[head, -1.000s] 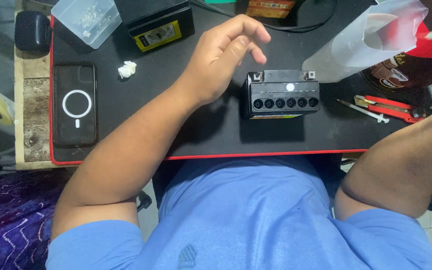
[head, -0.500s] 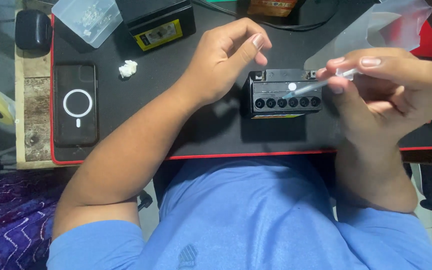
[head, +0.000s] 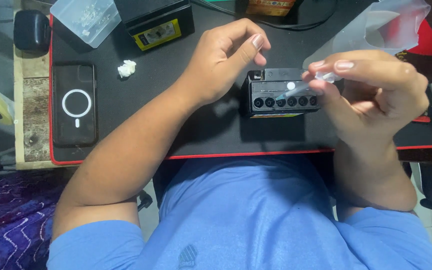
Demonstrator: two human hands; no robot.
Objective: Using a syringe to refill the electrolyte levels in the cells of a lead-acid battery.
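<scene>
In the head view, we are resting our left hand (head: 226, 62), fingers curled and holding nothing, against the left end of the battery (head: 281, 95), which is sitting mid-mat (head: 201, 135). We are pinching a dropper (head: 308, 85) in our right hand (head: 376, 95), its tip over the battery's row of holes. A phone (head: 74, 104) is lying well to the left.

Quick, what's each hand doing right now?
Left hand: curled, empty, beside the small black battery.
Right hand: pinching a clear dropper.
</scene>
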